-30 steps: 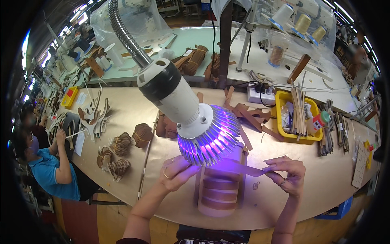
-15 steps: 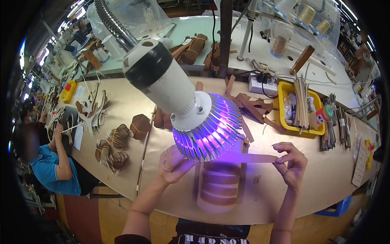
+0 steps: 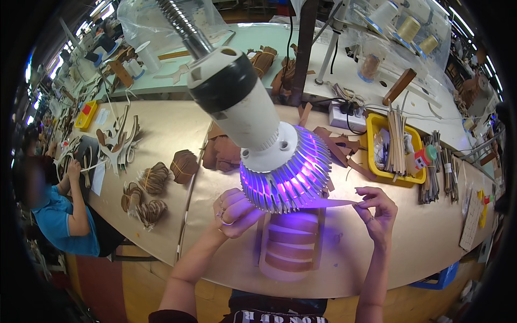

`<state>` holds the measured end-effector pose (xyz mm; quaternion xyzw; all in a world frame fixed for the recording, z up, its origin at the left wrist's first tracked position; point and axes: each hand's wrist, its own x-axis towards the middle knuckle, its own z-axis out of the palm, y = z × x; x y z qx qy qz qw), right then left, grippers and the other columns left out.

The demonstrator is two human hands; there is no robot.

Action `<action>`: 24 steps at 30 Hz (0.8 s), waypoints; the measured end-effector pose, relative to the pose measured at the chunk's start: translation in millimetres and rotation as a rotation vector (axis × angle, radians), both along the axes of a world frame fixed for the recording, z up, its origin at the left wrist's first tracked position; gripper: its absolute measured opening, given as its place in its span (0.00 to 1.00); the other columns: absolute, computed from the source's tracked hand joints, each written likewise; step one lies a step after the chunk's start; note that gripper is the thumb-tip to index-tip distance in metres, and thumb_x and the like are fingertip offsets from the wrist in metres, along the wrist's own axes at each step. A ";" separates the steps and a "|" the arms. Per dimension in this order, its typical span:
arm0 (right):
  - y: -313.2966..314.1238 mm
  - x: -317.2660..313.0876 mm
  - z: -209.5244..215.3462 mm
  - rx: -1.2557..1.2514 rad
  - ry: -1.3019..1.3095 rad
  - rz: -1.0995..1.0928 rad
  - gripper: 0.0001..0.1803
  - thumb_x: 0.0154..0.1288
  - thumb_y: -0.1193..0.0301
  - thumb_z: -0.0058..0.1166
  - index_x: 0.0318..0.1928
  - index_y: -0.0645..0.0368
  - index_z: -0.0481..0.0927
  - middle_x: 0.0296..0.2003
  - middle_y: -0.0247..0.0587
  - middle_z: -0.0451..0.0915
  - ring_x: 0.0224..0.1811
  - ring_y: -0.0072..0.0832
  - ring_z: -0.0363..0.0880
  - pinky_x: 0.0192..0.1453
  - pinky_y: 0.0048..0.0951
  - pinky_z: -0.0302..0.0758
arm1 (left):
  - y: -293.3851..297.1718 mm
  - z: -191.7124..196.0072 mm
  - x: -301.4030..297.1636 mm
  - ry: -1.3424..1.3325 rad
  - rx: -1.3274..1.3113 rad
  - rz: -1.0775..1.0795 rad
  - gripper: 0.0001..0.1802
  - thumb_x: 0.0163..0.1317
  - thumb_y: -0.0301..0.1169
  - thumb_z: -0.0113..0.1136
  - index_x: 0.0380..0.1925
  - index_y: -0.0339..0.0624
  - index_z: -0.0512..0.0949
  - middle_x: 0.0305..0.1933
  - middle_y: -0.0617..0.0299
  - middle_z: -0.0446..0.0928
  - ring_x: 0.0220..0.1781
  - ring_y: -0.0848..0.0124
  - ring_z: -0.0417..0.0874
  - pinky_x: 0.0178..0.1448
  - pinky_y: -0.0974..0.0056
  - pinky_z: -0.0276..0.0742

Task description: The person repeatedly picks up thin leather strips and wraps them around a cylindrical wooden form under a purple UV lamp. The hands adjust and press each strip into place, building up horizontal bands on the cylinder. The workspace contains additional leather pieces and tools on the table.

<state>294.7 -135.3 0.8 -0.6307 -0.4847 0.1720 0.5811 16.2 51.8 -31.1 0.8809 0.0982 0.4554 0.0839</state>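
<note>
Now the brown strip (image 3: 335, 203) is between your two hands, just left of your right fingertips, with its other end going out of sight under the lamp (image 3: 286, 171). Its long axis runs from left to right, almost level, across the length of the pale rounded form (image 3: 285, 276); the visible end points to your right hand (image 3: 377, 214).

Your right thumb and forefinger pinch this end, while the other fingers are curled apart from it. Your left hand (image 3: 237, 213) is bent beside the lamp, but its fingertips are hidden, so I cannot tell whether they grasp something.

As I judge, the work is partly done: nearer to you than your fingers, several brown bands (image 3: 290, 263) already lie across the form, one after another. The strip in your fingers is not yet lying flat along its visible part; how many should follow, I cannot tell.

Further outward, well left of your left fingers, there are tied brown bundles (image 3: 184, 166). Beyond your right fingers stands the yellow tray (image 3: 397, 180), and between these sides, past the lamp, loose brown pieces (image 3: 338, 149) lie on the table (image 3: 226, 274).
</note>
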 end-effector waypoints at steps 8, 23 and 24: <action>-7.6 14.1 27.3 0.501 0.818 0.272 0.12 0.49 0.78 0.54 0.32 0.55 0.65 0.42 0.54 0.80 0.56 0.48 0.75 0.62 0.45 0.72 | -2.2 21.7 23.4 0.023 -0.045 -0.071 0.14 0.42 0.26 0.69 0.33 0.43 0.80 0.38 0.58 0.80 0.38 0.57 0.82 0.41 0.55 0.79; 65.2 50.1 29.1 -0.193 0.322 -0.002 0.20 0.61 0.80 0.50 0.55 0.58 0.70 0.38 0.41 0.78 0.39 0.23 0.77 0.43 0.24 0.76 | -16.8 28.3 5.2 0.075 -0.468 0.134 0.10 0.51 0.19 0.67 0.34 0.42 0.83 0.39 0.60 0.82 0.45 0.66 0.83 0.50 0.62 0.75; 79.4 51.6 24.5 -0.214 0.235 0.003 0.20 0.62 0.79 0.50 0.55 0.58 0.70 0.39 0.42 0.78 0.38 0.24 0.78 0.43 0.25 0.76 | -18.8 28.5 2.8 0.080 -0.498 0.131 0.10 0.50 0.18 0.66 0.34 0.41 0.83 0.40 0.59 0.82 0.45 0.64 0.82 0.52 0.61 0.74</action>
